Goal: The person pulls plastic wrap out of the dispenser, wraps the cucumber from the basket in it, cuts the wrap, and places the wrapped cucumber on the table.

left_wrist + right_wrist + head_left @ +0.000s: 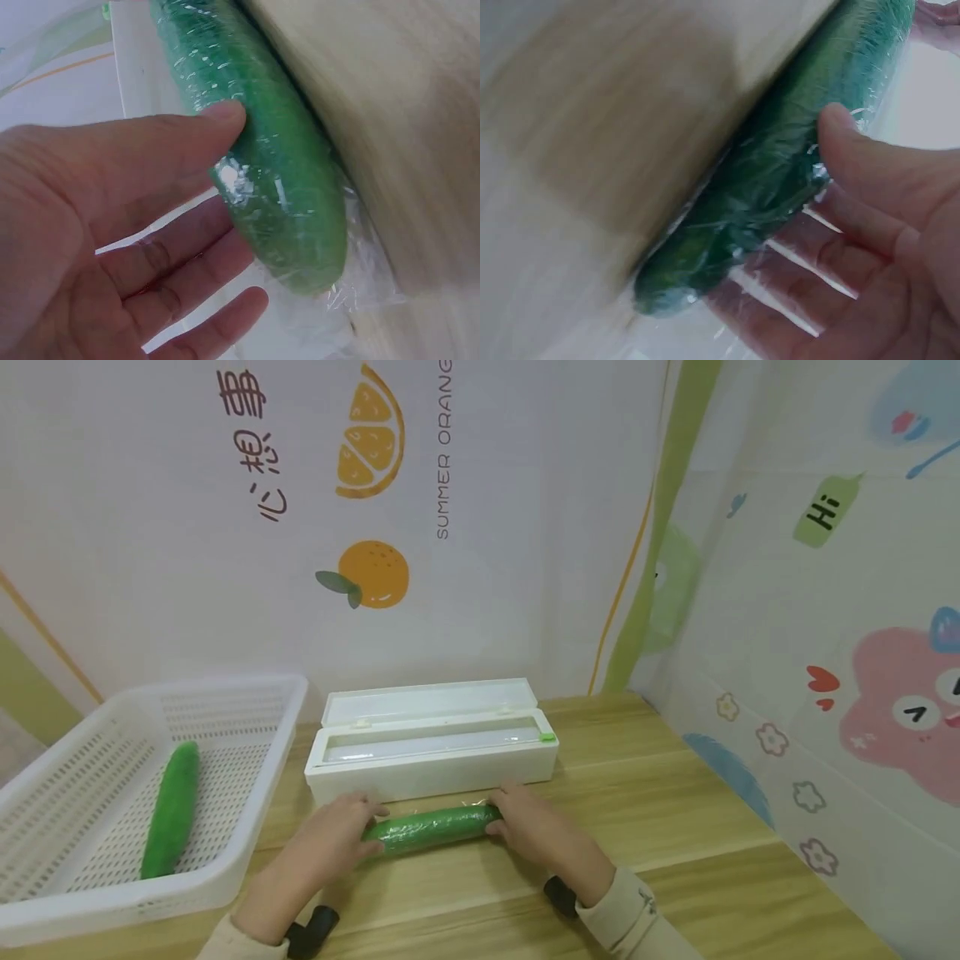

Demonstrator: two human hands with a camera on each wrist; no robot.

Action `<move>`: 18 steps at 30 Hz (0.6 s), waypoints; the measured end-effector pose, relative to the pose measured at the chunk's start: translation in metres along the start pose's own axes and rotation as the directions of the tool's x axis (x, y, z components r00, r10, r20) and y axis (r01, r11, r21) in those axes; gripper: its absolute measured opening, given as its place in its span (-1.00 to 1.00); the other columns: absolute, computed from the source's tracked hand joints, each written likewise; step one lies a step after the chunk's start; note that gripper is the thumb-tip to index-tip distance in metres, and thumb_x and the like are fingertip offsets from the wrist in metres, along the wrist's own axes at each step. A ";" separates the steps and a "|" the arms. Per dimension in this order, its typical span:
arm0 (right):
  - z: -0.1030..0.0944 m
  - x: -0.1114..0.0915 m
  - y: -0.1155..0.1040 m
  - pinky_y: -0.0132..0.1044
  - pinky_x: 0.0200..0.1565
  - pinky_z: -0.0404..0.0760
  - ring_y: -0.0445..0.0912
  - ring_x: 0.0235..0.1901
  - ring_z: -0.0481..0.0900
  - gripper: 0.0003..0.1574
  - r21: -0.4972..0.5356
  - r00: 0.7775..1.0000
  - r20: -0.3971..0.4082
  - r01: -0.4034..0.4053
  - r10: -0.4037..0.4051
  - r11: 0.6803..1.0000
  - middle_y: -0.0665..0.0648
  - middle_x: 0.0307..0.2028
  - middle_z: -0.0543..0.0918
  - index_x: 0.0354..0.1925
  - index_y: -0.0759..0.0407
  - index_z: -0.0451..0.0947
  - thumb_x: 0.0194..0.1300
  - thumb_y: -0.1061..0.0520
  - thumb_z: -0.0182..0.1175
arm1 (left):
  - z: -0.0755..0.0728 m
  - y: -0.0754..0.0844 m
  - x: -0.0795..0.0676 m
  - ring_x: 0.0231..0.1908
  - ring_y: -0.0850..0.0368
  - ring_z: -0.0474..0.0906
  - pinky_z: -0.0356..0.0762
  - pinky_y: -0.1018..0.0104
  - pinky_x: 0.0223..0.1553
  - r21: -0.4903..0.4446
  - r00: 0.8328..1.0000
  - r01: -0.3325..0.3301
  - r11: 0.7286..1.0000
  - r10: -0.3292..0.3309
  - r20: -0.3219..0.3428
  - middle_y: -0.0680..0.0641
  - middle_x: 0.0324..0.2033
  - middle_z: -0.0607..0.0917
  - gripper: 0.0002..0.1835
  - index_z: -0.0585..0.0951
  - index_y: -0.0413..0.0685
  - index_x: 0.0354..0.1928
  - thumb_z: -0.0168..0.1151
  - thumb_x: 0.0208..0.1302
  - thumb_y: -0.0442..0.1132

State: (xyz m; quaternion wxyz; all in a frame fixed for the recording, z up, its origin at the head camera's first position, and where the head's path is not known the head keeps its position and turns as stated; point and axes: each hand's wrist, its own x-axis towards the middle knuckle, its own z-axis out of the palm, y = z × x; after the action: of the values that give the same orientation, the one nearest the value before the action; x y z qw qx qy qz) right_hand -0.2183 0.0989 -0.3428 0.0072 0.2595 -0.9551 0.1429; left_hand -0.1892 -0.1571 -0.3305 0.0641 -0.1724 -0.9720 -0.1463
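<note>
A cucumber (431, 829) wrapped in clear plastic film lies crosswise on the wooden table, in front of a white film dispenser box (435, 774). My left hand (341, 833) holds its left end; in the left wrist view the thumb (225, 120) presses on the shiny film, with the fingers on the far side. Around the right end, my right hand (534, 827) has its thumb on the near side and its fingers behind. Loose film (367, 262) sticks out past the cucumber's tip in the left wrist view.
To the left stands a white perforated basket (262, 802) with another green cucumber (172, 810) in it. The dispenser's lid (431, 702) is raised at the back, and a green tab (547, 737) sits at its right end. A printed curtain (487, 610) hangs behind the table.
</note>
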 end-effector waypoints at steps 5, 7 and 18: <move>0.000 0.002 0.003 -0.20 -0.15 0.56 -0.09 -0.14 0.56 -0.68 0.120 0.998 0.032 -0.060 0.056 0.991 0.12 -0.17 0.59 -0.08 0.19 0.39 0.26 0.06 0.16 | -0.001 0.000 -0.002 -0.31 0.12 0.56 0.55 0.12 -0.26 -0.020 0.999 0.029 0.999 -0.030 -0.016 0.04 -0.38 0.64 -0.68 0.54 -0.01 -0.29 0.45 -0.12 -0.25; 0.000 0.003 0.004 -0.24 -0.23 0.55 -0.13 -0.22 0.55 -0.74 0.116 0.999 0.029 -0.048 0.045 0.992 0.08 -0.26 0.59 -0.15 0.16 0.38 0.27 0.07 0.16 | -0.001 0.000 -0.002 -0.36 0.17 0.53 0.53 0.17 -0.30 -0.015 0.999 0.032 0.999 -0.033 -0.022 0.07 -0.42 0.62 -0.70 0.51 0.02 -0.36 0.45 -0.13 -0.25; 0.000 0.003 0.008 -0.13 -0.09 0.54 0.01 -0.09 0.51 -0.73 0.112 1.000 -0.001 -0.020 0.020 0.994 0.17 -0.15 0.53 -0.09 0.26 0.45 0.28 0.15 0.15 | 0.001 -0.001 -0.001 -0.25 0.03 0.59 0.55 0.02 -0.16 -0.023 0.998 0.059 0.998 -0.059 -0.004 -0.02 -0.34 0.66 -0.71 0.59 -0.09 -0.29 0.44 -0.11 -0.28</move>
State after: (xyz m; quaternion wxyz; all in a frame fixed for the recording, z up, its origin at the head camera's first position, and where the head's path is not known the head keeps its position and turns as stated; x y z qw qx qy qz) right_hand -0.2243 0.1037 -0.3450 -0.0080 0.2497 -0.9481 0.1965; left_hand -0.1887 -0.1583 -0.3321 0.0601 -0.1441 -0.9748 -0.1596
